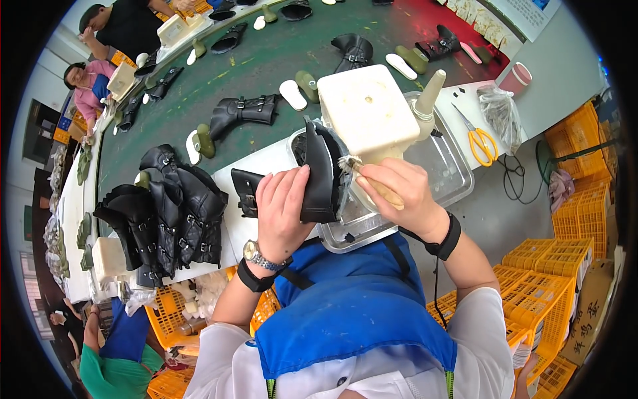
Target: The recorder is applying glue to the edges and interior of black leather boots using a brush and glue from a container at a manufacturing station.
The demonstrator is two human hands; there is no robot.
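A black leather boot upper (319,174) with buckled straps is gripped in my left hand (282,206), its open bottom edge turned to the right. My right hand (407,198) is closed round the wooden handle of a brush (382,187). The pale bristles touch or nearly touch the boot's edge. Right behind the brush stands a cream plastic container (369,100), and a pale bottle with a long spout (430,96) is beside it. Under both hands lies a clear plastic tray (452,179) with dark scraps in it.
Several black boot uppers (174,213) are piled at left. The green table (179,110) carries more uppers, white soles (292,95) and olive shoe forms (307,86). Orange-handled scissors (480,141) lie right of the tray. Yellow crates (538,292) stand at right. Other people (93,86) work at far left.
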